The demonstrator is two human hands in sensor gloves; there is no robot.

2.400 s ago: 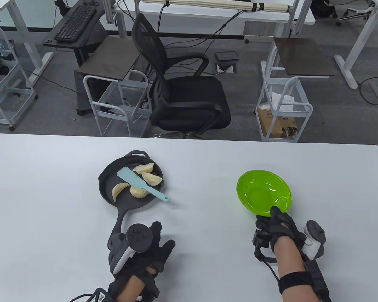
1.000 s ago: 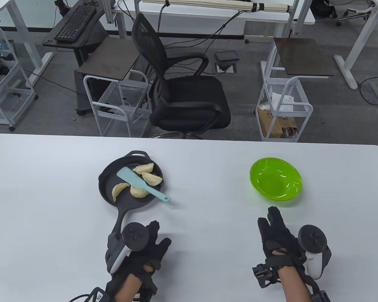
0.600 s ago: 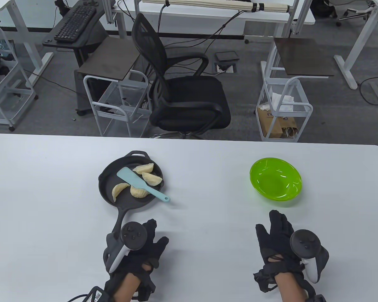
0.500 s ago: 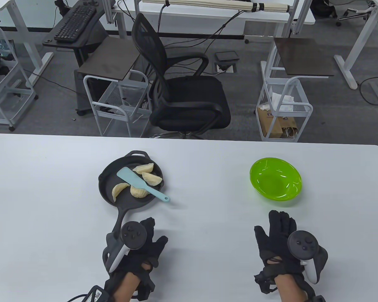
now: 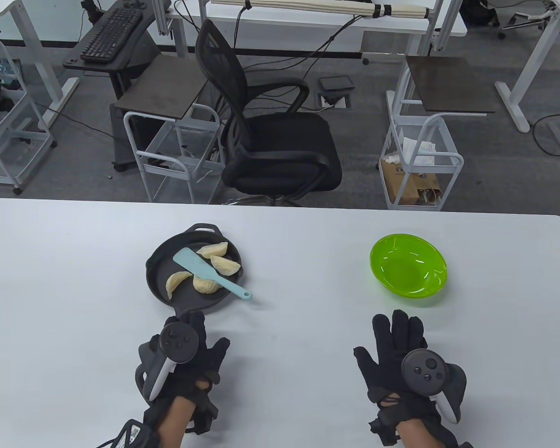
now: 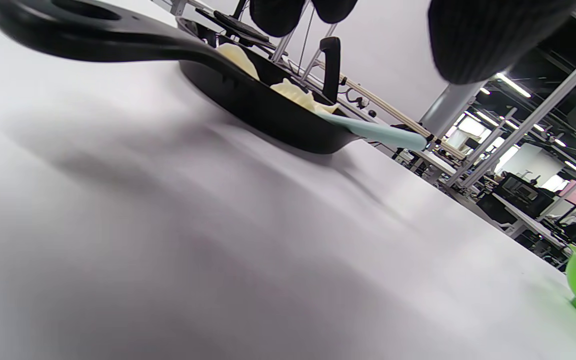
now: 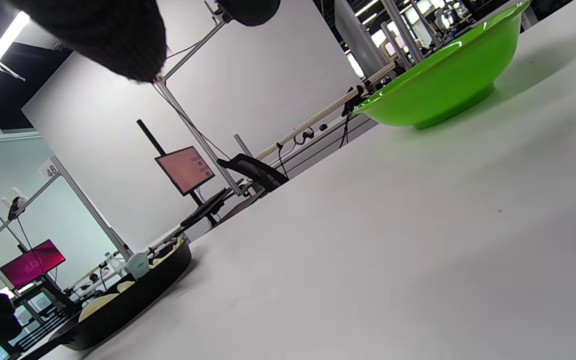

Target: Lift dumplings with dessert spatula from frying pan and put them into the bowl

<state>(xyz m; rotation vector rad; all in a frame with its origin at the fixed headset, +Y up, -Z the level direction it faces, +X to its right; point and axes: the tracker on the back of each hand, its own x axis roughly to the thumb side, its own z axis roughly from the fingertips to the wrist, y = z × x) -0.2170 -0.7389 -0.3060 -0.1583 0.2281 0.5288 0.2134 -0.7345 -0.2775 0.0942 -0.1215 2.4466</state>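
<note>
The black frying pan (image 5: pixel 193 275) sits on the white tabletop (image 5: pixel 308 364), a bit to the left. Four dumplings (image 5: pixel 204 284) lie inside it. The light blue dessert spatula (image 5: pixel 210 273) rests across the pan, its flat end in among the dumplings and its handle sticking out over the right rim. That makes the handle easy to grab from the near side. No hand holds it yet.

The left hand (image 5: pixel 186 359) is over the long pan handle (image 6: pixel 93 40), which points toward the person. Its fingers look spread and fairly straight, and in the left wrist view the fingertips (image 6: pixel 478 40) hang above the table with nothing in them. So it is open. I think it is there to steady the pan, but I cannot tell if it touches the handle.

The right hand (image 5: pixel 401 359) is flat with the fingers spread, holding nothing. It is near the green bowl (image 5: pixel 408 266) but not touching it. The bowl has nothing in it and stands well apart from the pan, off to the right, ready to take the dumplings.

The tabletop is smooth, white and plain. Behind it is an office room with grey floor, a black mesh chair (image 5: pixel 270 140), white wire carts (image 5: pixel 177 154), a keyboard (image 5: pixel 109 35) on a stand, and more white desks
</note>
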